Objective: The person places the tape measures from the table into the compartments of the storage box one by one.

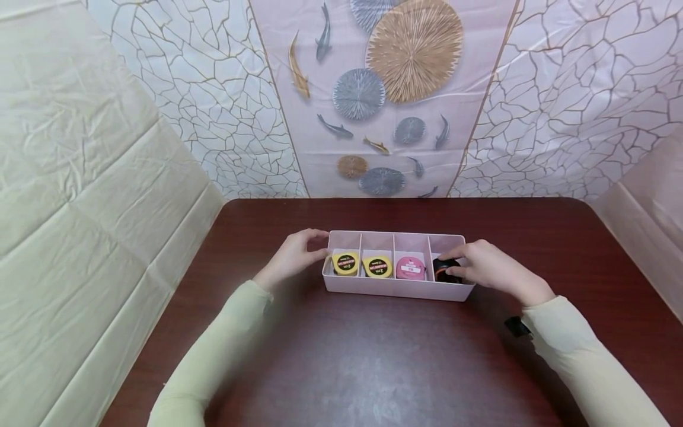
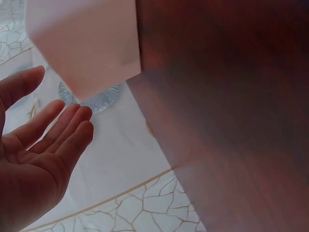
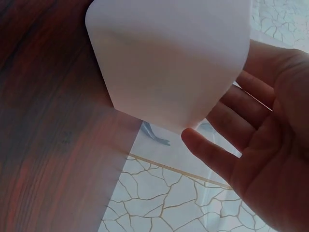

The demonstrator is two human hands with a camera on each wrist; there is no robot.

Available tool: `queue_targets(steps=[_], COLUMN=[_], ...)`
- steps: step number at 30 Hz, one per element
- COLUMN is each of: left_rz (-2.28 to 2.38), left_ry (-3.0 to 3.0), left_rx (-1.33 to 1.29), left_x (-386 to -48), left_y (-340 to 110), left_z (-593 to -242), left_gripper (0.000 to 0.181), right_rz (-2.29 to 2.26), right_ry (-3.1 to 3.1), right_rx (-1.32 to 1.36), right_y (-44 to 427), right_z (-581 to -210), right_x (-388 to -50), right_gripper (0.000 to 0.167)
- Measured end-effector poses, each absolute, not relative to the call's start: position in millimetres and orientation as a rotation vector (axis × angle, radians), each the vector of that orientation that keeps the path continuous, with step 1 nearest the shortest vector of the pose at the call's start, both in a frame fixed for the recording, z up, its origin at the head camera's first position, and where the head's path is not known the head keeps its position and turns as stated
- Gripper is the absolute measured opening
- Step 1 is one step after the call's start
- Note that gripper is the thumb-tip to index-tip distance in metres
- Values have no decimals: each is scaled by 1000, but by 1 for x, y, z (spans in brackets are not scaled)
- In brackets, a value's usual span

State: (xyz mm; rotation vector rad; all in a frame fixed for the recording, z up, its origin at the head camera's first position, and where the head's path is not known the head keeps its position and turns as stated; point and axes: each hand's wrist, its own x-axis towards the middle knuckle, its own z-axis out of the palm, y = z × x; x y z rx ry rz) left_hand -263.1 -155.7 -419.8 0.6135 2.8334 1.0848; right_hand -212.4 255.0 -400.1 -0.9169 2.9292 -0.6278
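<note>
A white tray with compartments [image 1: 395, 288] stands on the table. Two yellow tape measures [image 1: 345, 264] sit in its two left compartments, one in each. A pink tape measure [image 1: 410, 268] lies in the third. Inside the rightmost compartment is a black tape measure [image 1: 446, 270], partly covered by my right hand [image 1: 493, 268], whose thumb and fingers pinch it. My left hand [image 1: 293, 256] is at the tray's left end, fingers loosely bent and holding nothing. In the left wrist view the left hand [image 2: 46, 150] is beside the tray's end wall [image 2: 91, 48]; whether it touches is unclear.
The dark reddish-brown table [image 1: 341, 362] extends around the tray. Patterned cloth [image 1: 373, 148] hangs behind its far edge, with pale creased cloth [image 1: 96, 237] along the left side. A small black object [image 1: 517, 326] shows by the right sleeve cuff.
</note>
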Motion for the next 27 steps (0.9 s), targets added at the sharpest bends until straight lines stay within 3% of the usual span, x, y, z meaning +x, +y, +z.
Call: queue_targets(steps=[15,27], left_rz=[1217,1207], left_ry=[2682,2693], left_rx=[646,557], left_x=[-261,-258], left_y=[-154,-155], left_z=[-430,-432], left_gripper=[46,50], right_rz=[-487,-659], right_ry=[2907,3171], right_rx=[-988,-912], right_y=[252,268], right_z=[-406,-400], right_x=[-229,-228], right_gripper=[25,26])
